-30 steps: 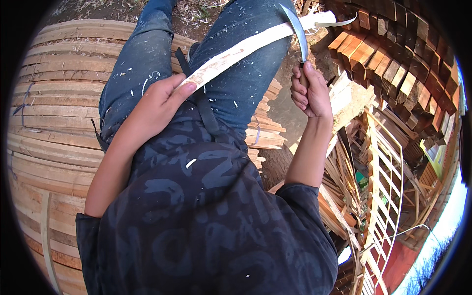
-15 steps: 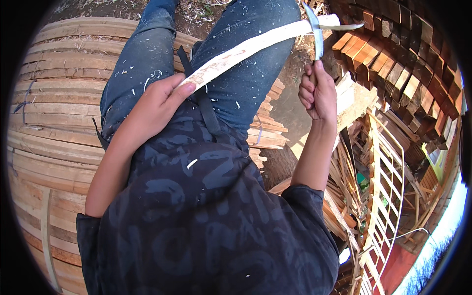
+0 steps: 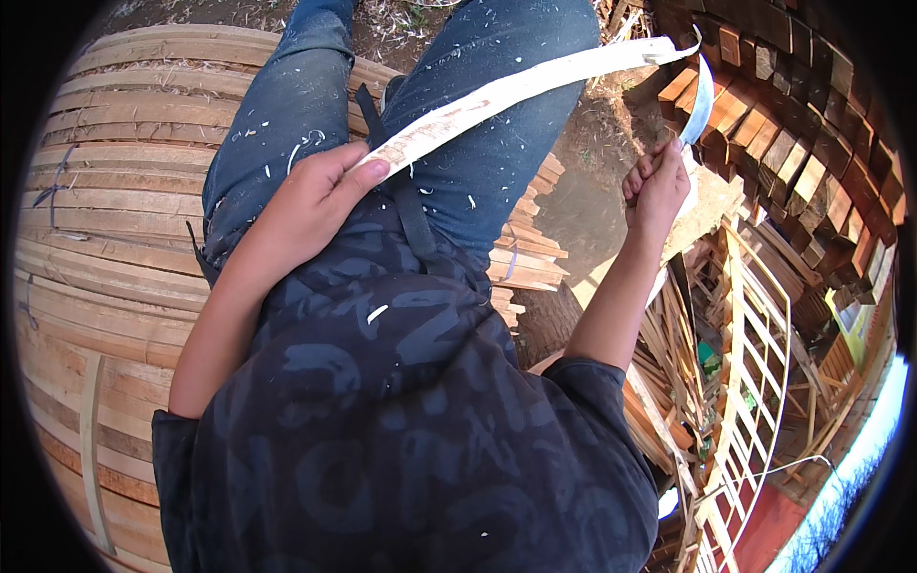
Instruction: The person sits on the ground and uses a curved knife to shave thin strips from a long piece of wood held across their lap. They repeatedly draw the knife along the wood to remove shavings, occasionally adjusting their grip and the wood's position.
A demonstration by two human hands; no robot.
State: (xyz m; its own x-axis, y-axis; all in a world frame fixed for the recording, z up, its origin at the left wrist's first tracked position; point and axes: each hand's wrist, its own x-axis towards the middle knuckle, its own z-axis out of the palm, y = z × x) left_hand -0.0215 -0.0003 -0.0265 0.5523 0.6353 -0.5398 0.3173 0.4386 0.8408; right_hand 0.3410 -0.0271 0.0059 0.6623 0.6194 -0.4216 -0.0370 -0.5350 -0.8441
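Head view: the left hand [image 3: 320, 196] clasps a stick [image 3: 516, 91] by its near end, over the thighs [image 3: 497, 158]; the right hand [image 3: 657, 188], fisted, grips a knife [image 3: 699, 110] near the stick's far end. Shaving seems in hand; another stroke would need steady bracing.

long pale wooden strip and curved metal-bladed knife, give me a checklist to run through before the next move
1. Left hand gripping the long pale wooden strip at its near end: ok.
2. Right hand closed around the handle of the curved metal-bladed knife: ok, though the fist hides most of the handle.
3. Blade away from the left hand: ok, it is out by the strip's far end.
4. Thin pale curled shaving off the strip: not ok, it appears attached at the far end.
5. Blade tip apart from that shaving: cannot tell, they overlap or nearly meet in view.
6. Blue denim jeans free of chips: not ok, pale bits dot them.
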